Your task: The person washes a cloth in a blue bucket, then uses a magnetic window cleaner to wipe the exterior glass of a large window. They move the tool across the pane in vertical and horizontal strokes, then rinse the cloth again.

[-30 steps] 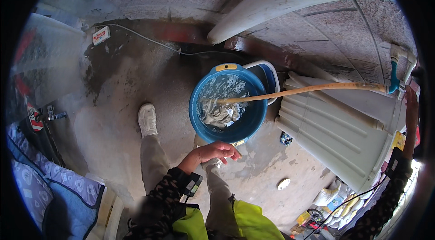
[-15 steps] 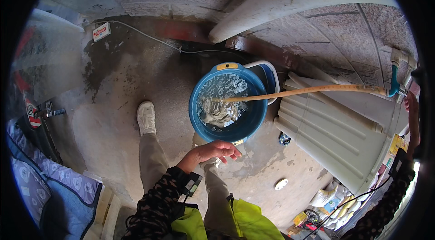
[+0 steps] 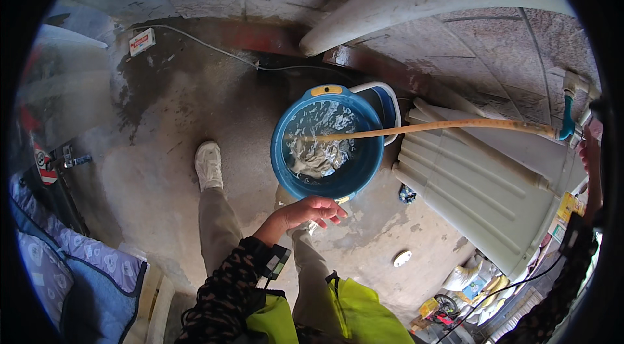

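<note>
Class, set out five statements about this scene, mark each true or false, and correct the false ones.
1. The orange hose runs into the blue tub. True.
2. The tub is dry inside. False: it holds water and greyish cloth.
3. The left hand is gripping the hose. False: it is apart from the hose, near the tub's rim.
4. The right hand is close to the teal fitting. True.
5. The white disc is in the tub. False: it lies on the floor.
</note>
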`<state>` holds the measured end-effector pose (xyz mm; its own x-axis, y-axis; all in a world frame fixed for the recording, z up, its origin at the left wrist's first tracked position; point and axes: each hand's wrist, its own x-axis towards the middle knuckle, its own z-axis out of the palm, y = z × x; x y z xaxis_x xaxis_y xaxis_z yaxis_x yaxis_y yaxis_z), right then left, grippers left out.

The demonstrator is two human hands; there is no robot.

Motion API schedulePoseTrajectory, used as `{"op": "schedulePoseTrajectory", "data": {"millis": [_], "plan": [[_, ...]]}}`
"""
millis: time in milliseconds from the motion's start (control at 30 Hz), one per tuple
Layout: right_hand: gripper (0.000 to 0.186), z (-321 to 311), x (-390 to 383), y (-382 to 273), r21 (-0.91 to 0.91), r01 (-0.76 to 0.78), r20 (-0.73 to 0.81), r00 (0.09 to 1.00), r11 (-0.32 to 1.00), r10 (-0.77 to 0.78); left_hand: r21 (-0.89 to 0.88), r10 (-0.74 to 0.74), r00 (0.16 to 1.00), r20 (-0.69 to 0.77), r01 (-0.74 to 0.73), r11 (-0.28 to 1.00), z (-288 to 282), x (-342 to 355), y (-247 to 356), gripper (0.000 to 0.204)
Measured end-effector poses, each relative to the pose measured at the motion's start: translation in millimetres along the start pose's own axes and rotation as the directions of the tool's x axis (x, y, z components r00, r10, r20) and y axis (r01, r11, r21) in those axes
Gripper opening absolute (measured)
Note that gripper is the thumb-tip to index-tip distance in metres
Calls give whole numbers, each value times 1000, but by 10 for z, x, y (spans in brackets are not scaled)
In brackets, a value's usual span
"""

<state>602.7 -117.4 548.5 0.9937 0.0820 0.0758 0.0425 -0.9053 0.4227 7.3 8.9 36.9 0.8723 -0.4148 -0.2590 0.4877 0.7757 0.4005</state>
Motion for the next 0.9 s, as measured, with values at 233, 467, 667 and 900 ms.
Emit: {"op": "schedulePoseTrajectory", "data": {"millis": [233, 467, 667, 900], "plan": [[34, 2157, -2693, -1406, -219, 923, -263, 255, 315, -930, -30, 2, 999, -45, -4, 1000, -39, -71, 24, 40], [66, 4380, -3757, -2651, -66, 987, 68, 149, 145, -986, -49, 5, 1000, -30, -6, 999, -92, -203, -147, 50], [71, 4825, -3757, -2632, 90, 980, 337, 140, 180, -931, -64, -48, 994, -101, 42, 997, -130, -320, -284, 45], [70, 3943, -4108, -1627, 275, 914, 202, 249, 299, -947, -67, -54, 991, -122, 47, 997, -85, -222, -202, 47]]}}
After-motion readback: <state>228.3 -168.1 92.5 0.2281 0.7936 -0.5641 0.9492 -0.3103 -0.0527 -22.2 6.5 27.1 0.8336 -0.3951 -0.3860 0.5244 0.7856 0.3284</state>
